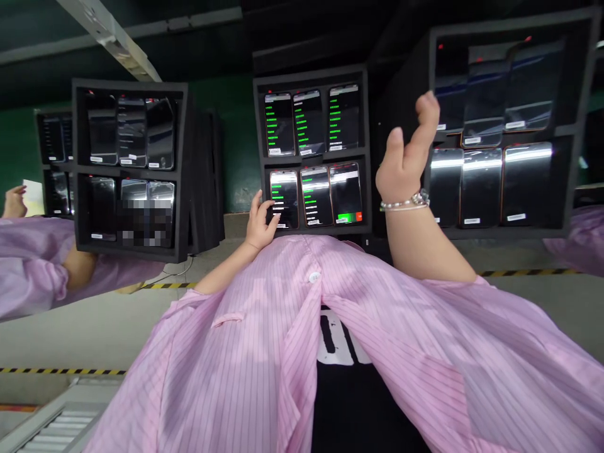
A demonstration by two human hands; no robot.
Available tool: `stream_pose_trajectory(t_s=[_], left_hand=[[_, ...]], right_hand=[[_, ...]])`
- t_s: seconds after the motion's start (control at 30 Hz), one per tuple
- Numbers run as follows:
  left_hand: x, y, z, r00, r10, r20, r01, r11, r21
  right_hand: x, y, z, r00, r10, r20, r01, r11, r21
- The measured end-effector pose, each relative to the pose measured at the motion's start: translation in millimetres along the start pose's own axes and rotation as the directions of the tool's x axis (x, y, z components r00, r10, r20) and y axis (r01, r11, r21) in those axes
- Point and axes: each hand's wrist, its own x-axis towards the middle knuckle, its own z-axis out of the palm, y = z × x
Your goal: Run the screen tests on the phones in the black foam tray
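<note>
My left hand (260,221) is at the lower left corner of the middle black tray (311,161), fingers apart and holding nothing. Its fingertips reach over the left phone (285,200) of the bottom row; whether they touch the glass I cannot tell. Green and white lines of text fill this phone and its neighbour (316,196), while a third phone (345,194) shows a green and red bar. In the upper row, several lit phones carry green text. Raised by the left edge of the right tray (504,138), my right hand (409,148) is open, thumb and fingers apart.
Dark-screened phones (481,189) with white labels lie in the right tray. On the left stands another phone tray (129,170), with a co-worker's arm (78,267) beneath it. A co-worker's hand (15,201) shows at far left. A metal beam (113,38) crosses above.
</note>
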Motion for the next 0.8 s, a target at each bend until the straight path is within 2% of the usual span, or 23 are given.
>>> stream_pose_trajectory(t_s=[0.1, 0.17, 0.27, 0.4, 0.47, 0.63, 0.73, 0.8], left_hand=[[-0.8, -0.1, 0.4, 1.0, -0.006, 0.015, 0.006, 1.0, 0.0], [-2.1, -0.5, 0.3, 1.0, -0.007, 0.022, 0.007, 1.0, 0.011], [-4.5, -1.5, 0.3, 1.0, 0.0, 0.029, -0.001, 1.0, 0.027], [-7.1, -2.5, 0.2, 0.999, -0.009, 0.046, 0.008, 0.999, 0.043], [-7.8, -2.6, 0.3, 0.998, -0.02, 0.053, 0.017, 0.999, 0.05], [-7.1, -3.6, 1.3, 0.998, -0.019, 0.059, 0.017, 0.999, 0.034], [-5.9, -4.2, 2.5, 0.999, 0.003, 0.037, -0.004, 1.0, 0.023], [-5.4, -4.0, 3.6, 1.0, 0.015, 0.011, -0.015, 1.0, 0.015]], right_hand=[[35.4, -10.8, 16.4, 0.999, -0.039, 0.011, 0.039, 0.999, -0.036], [44.3, -9.0, 35.2, 0.997, -0.029, 0.067, 0.035, 0.996, -0.087], [39.3, 3.0, 68.4, 0.972, 0.014, 0.234, 0.028, 0.984, -0.174], [21.5, 18.0, 100.7, 0.873, 0.059, 0.484, 0.11, 0.943, -0.313], [16.7, 21.0, 107.1, 0.85, 0.05, 0.525, 0.161, 0.923, -0.349], [18.4, 23.4, 109.8, 0.843, 0.045, 0.536, 0.18, 0.915, -0.36], [22.3, 23.8, 107.7, 0.845, 0.056, 0.532, 0.152, 0.929, -0.338], [24.4, 21.0, 101.5, 0.864, 0.077, 0.497, 0.093, 0.947, -0.307]])
